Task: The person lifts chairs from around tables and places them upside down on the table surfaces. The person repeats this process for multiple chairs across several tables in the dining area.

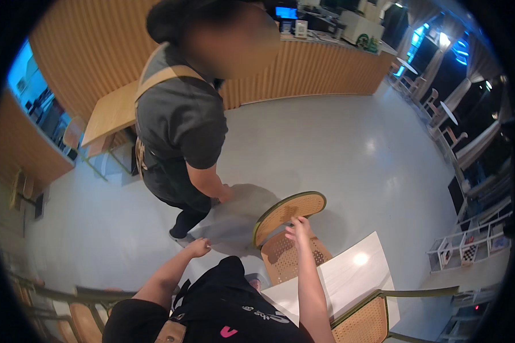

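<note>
My right hand is raised in front of a chair with a perforated tan backrest and a green frame. Its fingers are loosely bent and partly apart, with no held thing visible; whether they touch the backrest is unclear. Below that hand is the chair's perforated seat, partly under a white table. My left hand is held out over the grey floor with its fingers curled. A tiny pale spot shows at its fingertips, too small to identify.
A person in a dark shirt and tan-strapped apron stands ahead to the left. A wooden table is behind them, and a ribbed wood counter farther back. Another chair stands at the white table; a white shelf rack is at right.
</note>
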Motion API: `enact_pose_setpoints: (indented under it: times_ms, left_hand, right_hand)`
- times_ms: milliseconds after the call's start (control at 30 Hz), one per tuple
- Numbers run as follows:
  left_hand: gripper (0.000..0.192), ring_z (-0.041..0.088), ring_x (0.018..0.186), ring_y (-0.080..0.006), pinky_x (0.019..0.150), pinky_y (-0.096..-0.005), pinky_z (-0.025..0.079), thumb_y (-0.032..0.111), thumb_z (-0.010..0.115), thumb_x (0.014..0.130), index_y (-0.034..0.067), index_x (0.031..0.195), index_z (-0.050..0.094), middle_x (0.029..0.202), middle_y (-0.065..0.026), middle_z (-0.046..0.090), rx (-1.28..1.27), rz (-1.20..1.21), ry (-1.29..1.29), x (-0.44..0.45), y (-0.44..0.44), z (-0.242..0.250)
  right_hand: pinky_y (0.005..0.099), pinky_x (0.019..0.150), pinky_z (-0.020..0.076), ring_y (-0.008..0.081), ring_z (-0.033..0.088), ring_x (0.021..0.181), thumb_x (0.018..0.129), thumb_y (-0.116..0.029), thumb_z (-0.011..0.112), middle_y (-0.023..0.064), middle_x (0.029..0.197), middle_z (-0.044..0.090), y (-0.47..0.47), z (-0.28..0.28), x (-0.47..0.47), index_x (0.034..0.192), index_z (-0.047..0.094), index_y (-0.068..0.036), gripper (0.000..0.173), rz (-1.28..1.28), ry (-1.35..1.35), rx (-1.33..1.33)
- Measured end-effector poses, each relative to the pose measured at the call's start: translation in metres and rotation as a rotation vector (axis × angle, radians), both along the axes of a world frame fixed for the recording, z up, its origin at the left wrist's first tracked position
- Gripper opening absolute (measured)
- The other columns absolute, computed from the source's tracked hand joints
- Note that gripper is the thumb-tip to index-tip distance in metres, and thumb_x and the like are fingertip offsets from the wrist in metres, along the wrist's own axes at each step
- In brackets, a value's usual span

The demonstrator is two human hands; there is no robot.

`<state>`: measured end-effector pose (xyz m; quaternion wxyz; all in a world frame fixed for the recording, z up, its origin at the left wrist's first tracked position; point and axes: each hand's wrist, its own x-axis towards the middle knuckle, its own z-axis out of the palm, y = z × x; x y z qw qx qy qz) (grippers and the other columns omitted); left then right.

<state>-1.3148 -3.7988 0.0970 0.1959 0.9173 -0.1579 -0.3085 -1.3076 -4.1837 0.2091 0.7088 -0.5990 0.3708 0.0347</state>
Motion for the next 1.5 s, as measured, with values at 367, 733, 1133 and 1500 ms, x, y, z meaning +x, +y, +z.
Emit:
enact_pose_setpoints:
  times_ms: [367,733,1133,1500]
  left_hand:
    - [0.032,0.057,0.087,-0.0291,0.077,-0.0374,0.044,0.032,0.059,0.072,0.006,0.091,0.061,0.092,-0.0170,0.060,0.026,-0.166,0.153,0.137,0.074,-0.060]
    - [0.031,0.060,0.077,-0.0300,0.070,-0.0365,0.047,0.025,0.056,0.072,0.004,0.094,0.056,0.078,-0.0168,0.062,-0.150,-0.007,0.212,0.301,0.042,-0.070]
    - [0.039,0.060,0.073,-0.0209,0.061,-0.0335,0.047,0.037,0.053,0.077,0.003,0.095,0.054,0.074,-0.0116,0.060,-0.357,0.091,0.512,0.379,-0.116,-0.096]
    - [0.045,0.041,0.045,-0.0183,0.045,-0.0303,0.040,0.054,0.050,0.077,0.010,0.074,0.037,0.052,-0.0027,0.039,-1.232,1.287,0.882,0.486,-0.240,0.060]
  right_hand:
    - [0.0515,0.059,0.0484,0.0389,0.053,0.085,0.066,-0.023,0.064,0.0241,0.106,0.047,-0.066,-0.108,0.149,0.118,0.030,0.006,0.069,-0.415,0.322,0.072]
    - [0.0388,0.072,0.0460,0.0315,0.057,0.085,0.066,-0.023,0.058,0.0192,0.088,0.059,-0.047,-0.116,0.108,0.102,0.049,0.000,0.043,-0.332,0.724,-0.713]
    - [0.0290,0.058,0.0489,0.0192,0.059,0.065,0.055,0.007,0.052,0.0105,0.078,0.059,0.001,0.079,0.035,0.094,0.052,0.007,0.038,-0.508,0.246,-0.361]
    - [0.0277,0.070,0.0451,0.0162,0.055,0.073,0.050,0.006,0.053,0.0076,0.080,0.057,0.082,0.157,-0.015,0.100,0.050,0.005,0.050,-0.688,-0.015,-0.552]
